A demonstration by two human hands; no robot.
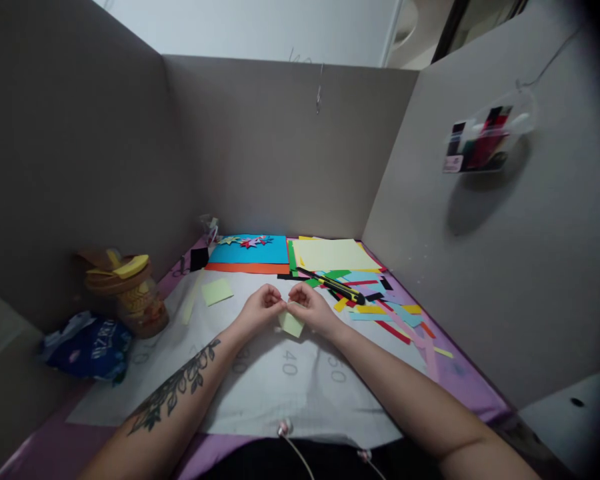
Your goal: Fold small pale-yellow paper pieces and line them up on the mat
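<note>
Both hands meet over the middle of the white sheet, fingertips close together on a small pale green piece of paper. My left hand pinches its upper left edge, thumb against the fingers. With a like pinch, my right hand grips the upper right edge. The paper's lower part hangs below the fingers, and its top is hidden behind them. Left of my left hand lies a pale green paper square. A black and yellow utility knife rests beyond my right hand on scattered coloured paper strips.
Blue paper with several small folded stars lies at the back, beside a pale yellow stack. On the left stand a cup and a blue packet. Grey partitions enclose the table; a clear pouch hangs right.
</note>
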